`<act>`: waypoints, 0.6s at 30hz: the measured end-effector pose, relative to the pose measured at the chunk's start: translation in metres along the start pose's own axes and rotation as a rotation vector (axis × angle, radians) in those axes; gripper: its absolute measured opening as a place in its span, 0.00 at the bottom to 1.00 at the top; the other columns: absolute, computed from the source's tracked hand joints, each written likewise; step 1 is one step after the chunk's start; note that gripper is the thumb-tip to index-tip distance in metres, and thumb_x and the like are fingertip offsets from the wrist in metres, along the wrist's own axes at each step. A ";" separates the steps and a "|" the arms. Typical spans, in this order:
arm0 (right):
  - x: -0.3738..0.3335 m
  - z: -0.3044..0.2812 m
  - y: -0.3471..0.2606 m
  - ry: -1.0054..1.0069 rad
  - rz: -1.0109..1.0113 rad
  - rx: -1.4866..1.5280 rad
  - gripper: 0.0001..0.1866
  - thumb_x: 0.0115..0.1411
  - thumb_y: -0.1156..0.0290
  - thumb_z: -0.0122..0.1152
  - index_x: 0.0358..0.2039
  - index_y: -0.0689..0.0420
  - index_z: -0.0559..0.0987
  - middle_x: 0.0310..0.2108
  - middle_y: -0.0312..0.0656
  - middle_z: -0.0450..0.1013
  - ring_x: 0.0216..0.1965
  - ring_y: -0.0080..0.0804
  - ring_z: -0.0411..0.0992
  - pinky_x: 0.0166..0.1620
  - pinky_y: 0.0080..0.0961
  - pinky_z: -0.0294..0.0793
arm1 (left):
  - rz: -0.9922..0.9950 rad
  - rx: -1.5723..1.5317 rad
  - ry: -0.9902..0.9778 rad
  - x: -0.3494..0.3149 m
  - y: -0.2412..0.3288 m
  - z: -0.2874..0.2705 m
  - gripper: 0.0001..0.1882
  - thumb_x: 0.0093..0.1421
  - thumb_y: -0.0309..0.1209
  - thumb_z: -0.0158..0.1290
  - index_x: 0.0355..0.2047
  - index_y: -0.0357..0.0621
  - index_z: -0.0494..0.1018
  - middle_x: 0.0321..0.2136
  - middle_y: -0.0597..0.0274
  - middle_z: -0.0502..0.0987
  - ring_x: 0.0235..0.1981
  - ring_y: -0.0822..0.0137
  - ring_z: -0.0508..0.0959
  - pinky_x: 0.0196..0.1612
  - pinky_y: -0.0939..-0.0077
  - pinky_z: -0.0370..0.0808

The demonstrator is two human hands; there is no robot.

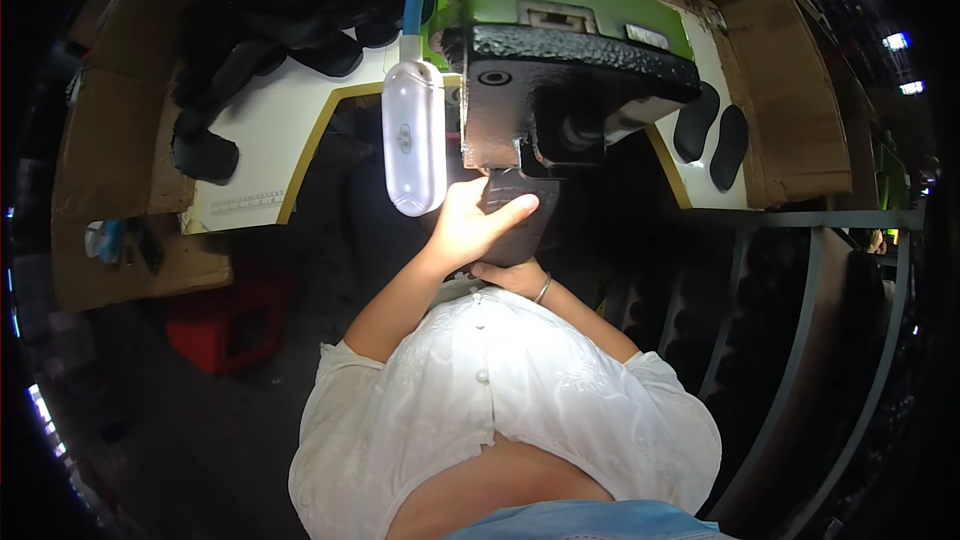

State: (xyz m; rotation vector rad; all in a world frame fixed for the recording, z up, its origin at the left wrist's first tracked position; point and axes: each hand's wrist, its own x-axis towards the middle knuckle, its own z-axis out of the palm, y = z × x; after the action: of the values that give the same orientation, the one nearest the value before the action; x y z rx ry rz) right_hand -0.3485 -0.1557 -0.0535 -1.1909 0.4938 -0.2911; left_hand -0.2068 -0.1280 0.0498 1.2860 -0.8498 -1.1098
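Note:
Just below the head of a green and black machine point(580, 45), my left hand point(475, 225) grips a black shoe sole point(520, 205), its thumb lying across the top face. My right hand point(512, 278) is closed around the sole's near end, close to my body; most of its fingers are hidden under the piece. The sole's far end reaches up to the machine's underside, where I cannot tell whether it touches. A lit white lamp point(414, 140) on a blue stem hangs just left of my left hand.
White worktops with yellow edges flank the machine. A heap of black pieces point(270, 30) covers the left one; two black soles point(730, 147) lie on the right one. Cardboard walls point(785, 80) border both. A red stool point(228, 325) stands lower left, metal rack bars point(805, 340) at right.

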 end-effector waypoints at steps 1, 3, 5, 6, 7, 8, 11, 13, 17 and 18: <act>-0.003 -0.002 -0.002 0.007 -0.006 -0.131 0.19 0.48 0.72 0.68 0.41 0.59 0.76 0.36 0.36 0.75 0.40 0.26 0.72 0.45 0.26 0.71 | 0.014 -0.024 0.021 -0.003 -0.002 -0.001 0.13 0.54 0.30 0.59 0.37 0.36 0.75 0.31 0.63 0.78 0.32 0.75 0.75 0.38 0.80 0.73; -0.009 -0.008 -0.018 0.028 0.019 -0.274 0.19 0.47 0.73 0.69 0.40 0.60 0.77 0.36 0.37 0.75 0.39 0.25 0.72 0.45 0.25 0.71 | 0.045 -0.072 0.075 -0.012 -0.005 -0.001 0.13 0.54 0.29 0.59 0.38 0.36 0.75 0.32 0.63 0.78 0.32 0.75 0.75 0.38 0.80 0.73; -0.020 -0.026 -0.047 0.071 0.084 -0.294 0.19 0.46 0.74 0.69 0.39 0.62 0.77 0.37 0.38 0.76 0.39 0.25 0.72 0.45 0.24 0.71 | 0.034 -0.121 0.155 -0.017 -0.009 -0.003 0.13 0.53 0.31 0.58 0.36 0.36 0.74 0.26 0.63 0.77 0.27 0.74 0.76 0.34 0.79 0.74; -0.024 -0.050 -0.044 0.070 0.136 -0.284 0.19 0.44 0.76 0.70 0.39 0.64 0.77 0.37 0.40 0.76 0.38 0.25 0.73 0.45 0.24 0.71 | -0.005 -0.135 0.186 -0.020 -0.006 -0.005 0.12 0.53 0.31 0.58 0.35 0.36 0.74 0.25 0.64 0.77 0.26 0.75 0.75 0.32 0.80 0.74; -0.027 -0.073 -0.040 0.073 0.186 -0.276 0.20 0.42 0.78 0.70 0.39 0.66 0.77 0.38 0.41 0.76 0.38 0.25 0.73 0.45 0.24 0.71 | -0.043 -0.149 0.213 -0.022 -0.004 -0.006 0.11 0.53 0.30 0.58 0.34 0.36 0.74 0.24 0.65 0.76 0.24 0.76 0.75 0.31 0.81 0.73; -0.026 -0.080 -0.062 0.084 0.009 -0.233 0.21 0.41 0.79 0.69 0.38 0.67 0.77 0.37 0.42 0.76 0.37 0.26 0.74 0.45 0.24 0.72 | 0.003 -0.105 0.233 -0.020 -0.006 -0.008 0.11 0.53 0.30 0.58 0.34 0.37 0.74 0.23 0.66 0.76 0.22 0.77 0.74 0.28 0.82 0.72; -0.023 -0.101 -0.084 0.148 -0.231 0.175 0.20 0.41 0.81 0.67 0.38 0.67 0.77 0.36 0.43 0.76 0.36 0.27 0.74 0.44 0.24 0.72 | 0.119 0.012 0.254 -0.015 -0.014 -0.015 0.10 0.52 0.28 0.58 0.33 0.36 0.74 0.22 0.66 0.75 0.21 0.77 0.73 0.26 0.82 0.71; -0.015 -0.090 -0.106 0.160 -0.254 0.138 0.17 0.43 0.81 0.65 0.37 0.66 0.77 0.34 0.41 0.76 0.34 0.27 0.74 0.42 0.22 0.73 | 0.143 0.076 0.270 -0.016 -0.025 -0.026 0.09 0.52 0.28 0.58 0.33 0.36 0.74 0.24 0.66 0.76 0.24 0.77 0.73 0.30 0.82 0.71; -0.002 -0.073 -0.117 0.158 -0.205 -0.018 0.14 0.42 0.80 0.66 0.33 0.65 0.77 0.30 0.37 0.75 0.30 0.20 0.72 0.36 0.17 0.71 | 0.110 -0.080 0.257 -0.026 -0.021 -0.043 0.13 0.51 0.24 0.58 0.37 0.35 0.72 0.32 0.63 0.76 0.33 0.75 0.74 0.39 0.79 0.71; 0.002 -0.066 -0.117 0.153 -0.222 -0.049 0.13 0.43 0.80 0.66 0.32 0.65 0.77 0.29 0.37 0.75 0.29 0.20 0.71 0.34 0.17 0.71 | 0.080 -0.121 0.234 -0.030 -0.028 -0.054 0.15 0.50 0.22 0.58 0.40 0.35 0.71 0.35 0.63 0.75 0.36 0.75 0.73 0.41 0.79 0.71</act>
State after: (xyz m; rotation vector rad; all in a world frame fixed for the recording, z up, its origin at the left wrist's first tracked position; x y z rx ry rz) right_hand -0.3757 -0.2511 0.0370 -1.2789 0.5038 -0.5667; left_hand -0.1680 -0.0819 0.0177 1.2419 -0.6434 -0.9128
